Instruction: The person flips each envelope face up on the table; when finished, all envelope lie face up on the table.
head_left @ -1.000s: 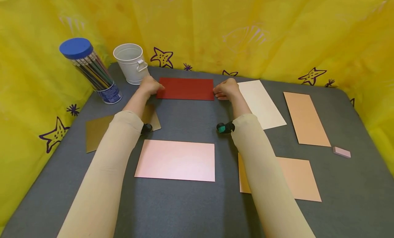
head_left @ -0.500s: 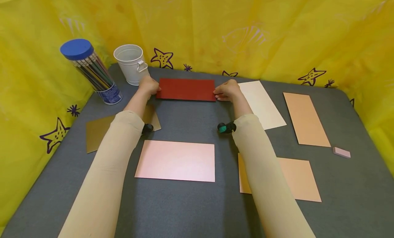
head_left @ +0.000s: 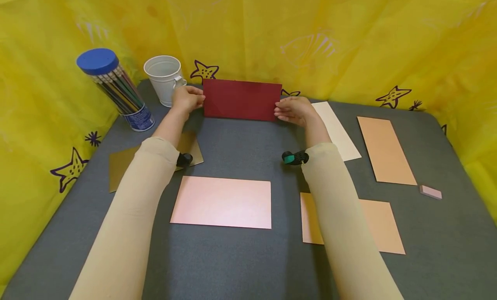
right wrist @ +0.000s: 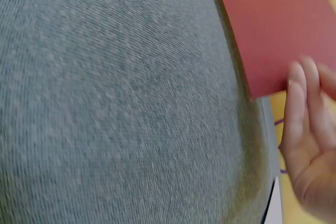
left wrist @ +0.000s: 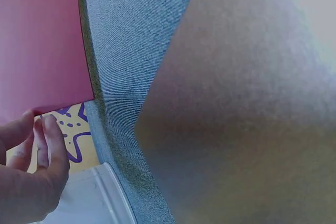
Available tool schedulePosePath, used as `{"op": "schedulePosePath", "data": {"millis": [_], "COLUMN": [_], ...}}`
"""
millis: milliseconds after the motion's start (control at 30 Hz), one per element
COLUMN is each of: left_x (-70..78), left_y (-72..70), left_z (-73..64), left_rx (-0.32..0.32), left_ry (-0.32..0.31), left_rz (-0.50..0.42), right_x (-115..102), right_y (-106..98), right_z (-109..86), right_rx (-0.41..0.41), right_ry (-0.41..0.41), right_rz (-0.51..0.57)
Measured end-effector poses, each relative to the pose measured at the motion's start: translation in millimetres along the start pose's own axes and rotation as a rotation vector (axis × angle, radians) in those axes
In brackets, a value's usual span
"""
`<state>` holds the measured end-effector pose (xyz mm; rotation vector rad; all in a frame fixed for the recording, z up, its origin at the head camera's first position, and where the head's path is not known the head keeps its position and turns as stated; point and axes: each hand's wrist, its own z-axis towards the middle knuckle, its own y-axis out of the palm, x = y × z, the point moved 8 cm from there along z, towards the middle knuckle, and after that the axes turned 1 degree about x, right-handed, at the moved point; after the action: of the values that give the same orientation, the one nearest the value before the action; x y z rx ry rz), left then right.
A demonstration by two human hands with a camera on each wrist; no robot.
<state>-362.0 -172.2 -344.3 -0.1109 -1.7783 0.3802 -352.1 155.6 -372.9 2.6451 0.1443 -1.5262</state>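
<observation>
Right by the white bucket (head_left: 165, 79), the red card (head_left: 241, 99) is now tipped up off the tabletop (head_left: 240, 153) instead of lying flat. Left hand (head_left: 186, 99) and right hand (head_left: 294, 110) each pinch a short edge, so the lift is underway.

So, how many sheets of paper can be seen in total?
6. A dark red sheet is held up between both hands, a brown one lies left, a pink one in the middle, a cream one, and two orange ones right.
</observation>
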Motion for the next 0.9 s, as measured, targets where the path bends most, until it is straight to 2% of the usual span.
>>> {"op": "schedulePosePath", "data": {"millis": [133,267,367,500,667,900], "left_x": [5.4,6.4,4.8,-1.2,-9.6,-15.8], "left_y": [-4.3,-3.6,-1.6,-0.1,8.6,19.0], "left_z": [-1.0,-3.5,-3.5,-1.6,-1.2,-1.4], "left_rx": [0.047,0.034,0.005,-0.019,-0.070,-0.158], "left_ry": [0.052,0.045,0.025,-0.025,-0.095,-0.147], "left_rz": [-0.056,-0.218,-0.283,-0.236,-0.182,-0.238], "right_x": [-3.7,-4.0,-3.3,-0.9,1.9,4.8], "right_y": [2.5,2.2,0.2,-2.6,-6.0,-7.6], "right_z": [-0.5,0.0,0.4,3.3,5.9,6.4], "right_rx": [-0.082,-0.096,-0.083,-0.063,-0.036,-0.025], "right_ry": [-0.030,-0.049,-0.055,-0.042,-0.045,-0.069], "right_rz": [0.062,0.105,0.128,0.115,0.105,0.148]}}
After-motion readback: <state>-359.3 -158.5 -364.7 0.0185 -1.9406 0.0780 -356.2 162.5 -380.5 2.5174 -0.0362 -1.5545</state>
